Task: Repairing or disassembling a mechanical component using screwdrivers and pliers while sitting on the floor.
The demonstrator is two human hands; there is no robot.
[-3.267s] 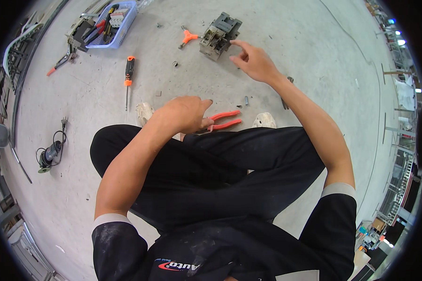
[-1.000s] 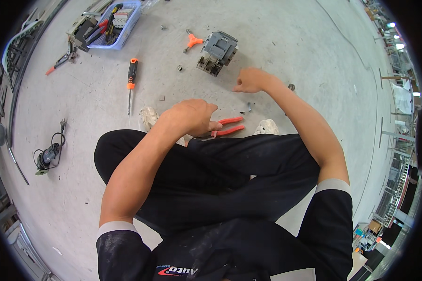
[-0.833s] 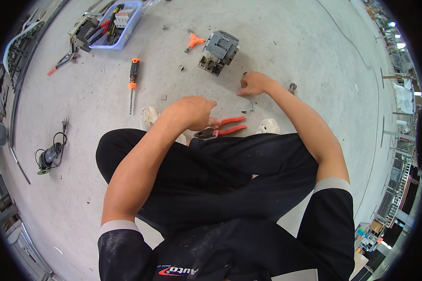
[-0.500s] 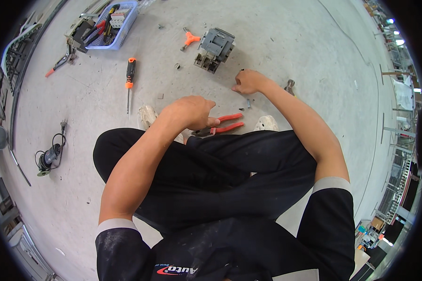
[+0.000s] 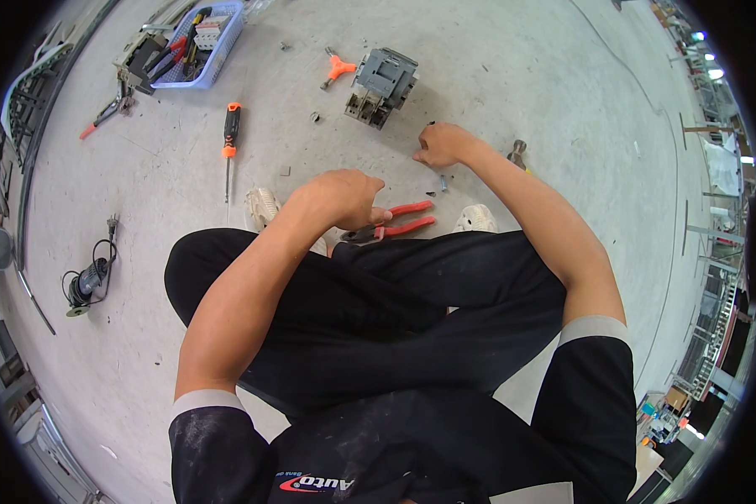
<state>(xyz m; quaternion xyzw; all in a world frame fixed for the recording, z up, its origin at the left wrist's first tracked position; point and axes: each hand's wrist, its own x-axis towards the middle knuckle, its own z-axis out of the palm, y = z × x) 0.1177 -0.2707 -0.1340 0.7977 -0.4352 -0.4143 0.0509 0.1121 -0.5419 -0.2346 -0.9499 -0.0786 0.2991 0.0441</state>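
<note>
My left hand (image 5: 338, 198) hovers over pliers with red handles (image 5: 410, 223) that lie on the floor between my feet. Its index finger stretches out and the thumb stands apart from it, with nothing visible between them. Farther right, my right hand (image 5: 447, 144) is low over the floor with curled fingers. Its fingertips are pressed together, and whatever they hold is too small or hidden to make out. A small bolt (image 5: 443, 183) lies just below that hand. Beyond both hands sits a grey boxy electrical contactor (image 5: 384, 77), tilted in view, with exposed terminals on its near side.
An orange three-armed wrench (image 5: 338, 67) lies left of the contactor. Farther left are a screwdriver (image 5: 231, 134), a blue basket (image 5: 200, 82) of tools and parts, and a corded power tool (image 5: 86, 284). Another tool (image 5: 518, 153) is partly behind my right forearm.
The whole view has shifted very slightly. Both hands keep nearly the same place and pose, and the things on the floor have not moved.
</note>
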